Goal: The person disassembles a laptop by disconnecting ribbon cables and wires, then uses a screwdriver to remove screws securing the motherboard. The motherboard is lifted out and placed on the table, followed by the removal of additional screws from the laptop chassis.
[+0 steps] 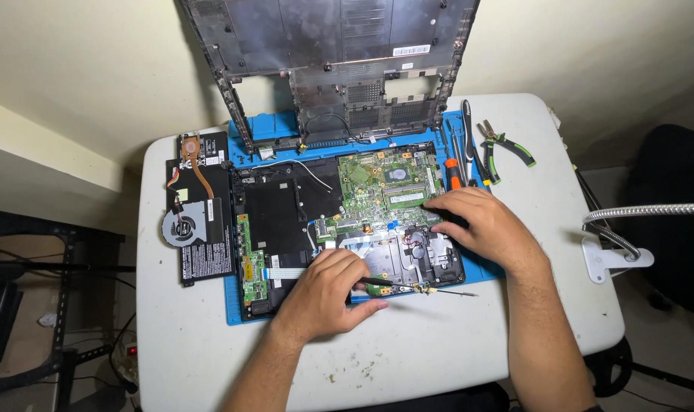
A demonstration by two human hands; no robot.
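An opened laptop chassis (286, 221) lies on a blue work mat (484, 268), its green motherboard (381, 183) exposed at the upper right. My left hand (328, 294) grips a thin screwdriver (408, 285) whose tip points right along the chassis's front edge. My right hand (484, 225) rests flat, fingers spread, on the chassis's right side, pressing it down beside the motherboard. The removed bottom cover (332, 69) leans upright against the wall behind.
A black battery (206, 252) carries a cooling fan with a copper heat pipe (185, 221) at the left of the white table (171, 351). Green-handled pliers (507, 146), tweezers and an orange-handled screwdriver (452, 174) lie at the right. A flexible lamp arm (645, 214) clamps onto the right edge.
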